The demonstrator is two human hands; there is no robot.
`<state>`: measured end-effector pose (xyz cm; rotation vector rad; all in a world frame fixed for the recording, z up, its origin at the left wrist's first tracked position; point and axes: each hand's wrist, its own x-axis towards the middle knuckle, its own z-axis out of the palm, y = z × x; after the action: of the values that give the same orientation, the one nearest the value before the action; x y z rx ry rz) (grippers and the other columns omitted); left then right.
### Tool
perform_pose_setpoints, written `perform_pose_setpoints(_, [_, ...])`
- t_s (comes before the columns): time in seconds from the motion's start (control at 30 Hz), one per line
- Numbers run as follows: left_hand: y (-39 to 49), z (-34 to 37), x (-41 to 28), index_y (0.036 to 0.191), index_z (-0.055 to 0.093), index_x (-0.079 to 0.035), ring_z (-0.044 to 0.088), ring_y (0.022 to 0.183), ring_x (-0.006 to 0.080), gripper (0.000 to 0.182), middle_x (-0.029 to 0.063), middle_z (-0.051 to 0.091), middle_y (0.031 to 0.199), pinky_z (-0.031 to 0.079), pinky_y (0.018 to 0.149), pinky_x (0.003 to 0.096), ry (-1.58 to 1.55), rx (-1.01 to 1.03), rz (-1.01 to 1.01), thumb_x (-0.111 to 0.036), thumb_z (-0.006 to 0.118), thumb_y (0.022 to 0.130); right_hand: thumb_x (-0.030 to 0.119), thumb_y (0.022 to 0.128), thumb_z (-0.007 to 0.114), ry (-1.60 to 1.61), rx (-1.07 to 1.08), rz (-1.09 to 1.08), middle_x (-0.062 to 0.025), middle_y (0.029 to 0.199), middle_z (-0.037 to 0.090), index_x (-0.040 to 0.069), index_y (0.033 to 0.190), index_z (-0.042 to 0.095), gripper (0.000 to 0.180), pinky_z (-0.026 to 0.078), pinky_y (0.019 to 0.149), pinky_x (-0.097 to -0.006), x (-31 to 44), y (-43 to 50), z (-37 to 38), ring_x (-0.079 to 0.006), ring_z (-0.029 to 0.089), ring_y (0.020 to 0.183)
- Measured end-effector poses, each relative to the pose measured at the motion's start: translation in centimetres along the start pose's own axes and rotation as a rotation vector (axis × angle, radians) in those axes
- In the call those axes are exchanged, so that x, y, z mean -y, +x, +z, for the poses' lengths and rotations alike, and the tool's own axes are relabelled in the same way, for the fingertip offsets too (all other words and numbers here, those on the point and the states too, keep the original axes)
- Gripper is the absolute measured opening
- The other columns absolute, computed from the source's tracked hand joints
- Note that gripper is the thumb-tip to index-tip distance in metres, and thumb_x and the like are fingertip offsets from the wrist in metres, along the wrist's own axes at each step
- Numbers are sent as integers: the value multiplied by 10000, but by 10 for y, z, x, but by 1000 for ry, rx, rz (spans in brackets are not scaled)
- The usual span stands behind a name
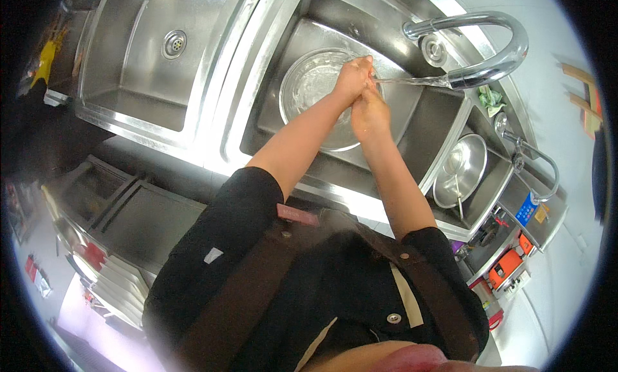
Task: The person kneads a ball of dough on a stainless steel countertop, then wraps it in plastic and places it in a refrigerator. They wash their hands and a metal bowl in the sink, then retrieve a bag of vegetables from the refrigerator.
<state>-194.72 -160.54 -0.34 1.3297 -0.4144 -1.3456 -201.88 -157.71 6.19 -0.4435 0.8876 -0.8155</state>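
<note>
My left hand [355,77] and my right hand [371,113] are pressed together over a steel sink [410,108]. A thin stream of water [410,81] from the curved chrome tap [507,48] meets them near the fingers. The left hand lies across the right, so most fingers are hidden, and I cannot tell how far they are bent. No tool or other object shows in either hand. Below them, on the sink floor, sits a round metal basin [309,72] with wet, whitish reflections inside; my hands and forearms hide part of it.
Another steel sink with a drain [174,44] lies left. On the right, a smaller sink holds a metal bowl [470,162] with a long-handled utensil; a second tap [550,166] curves above. A crumpled green-and-white item [491,101] lies behind. Stacked pale boards [118,285] stand lower left.
</note>
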Motion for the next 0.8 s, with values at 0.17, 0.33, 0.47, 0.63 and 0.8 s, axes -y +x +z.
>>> perform_pose_setpoints(0.17, [4,-7,30,955,532,-22,562,880,269,415,139,590,933,433,782,407,250,-234,66,-395,350,965,447,937,460,-276,-88,204,-119,1403,380,26,1395,330,635,271,1078,-383,1,18,15,-249,352,1298])
perform_pose_setpoints(0.33, [-41,16,-9,1322,408,-45,430,1207,299,528,171,467,1293,316,1020,392,179,-72,-31,-421,379,953,753,845,253,-573,-97,407,-113,1396,422,183,1413,365,813,374,997,-426,14,63,-9,-312,450,1214])
perform_pose_setpoints(0.47, [-55,-10,-32,1339,415,-28,433,1236,271,563,156,476,1297,328,1042,412,-79,255,-165,-410,474,930,760,844,210,-517,163,511,-127,1378,441,174,1398,388,826,358,998,-500,22,59,-12,-328,456,1213])
perform_pose_setpoints(0.63, [-38,-29,-51,1292,465,-22,490,1186,226,543,150,517,1241,408,961,399,-392,563,-328,-405,525,913,750,849,223,-444,440,616,-155,1366,429,164,1381,408,812,357,1005,-526,49,46,11,-322,417,1253])
perform_pose_setpoints(0.8, [-34,6,-15,1368,373,-33,364,1296,303,603,210,400,1358,272,1068,425,123,85,-53,-452,436,939,683,888,290,-388,278,617,-141,1413,369,131,1415,310,763,354,1014,-510,37,49,0,-317,425,1244])
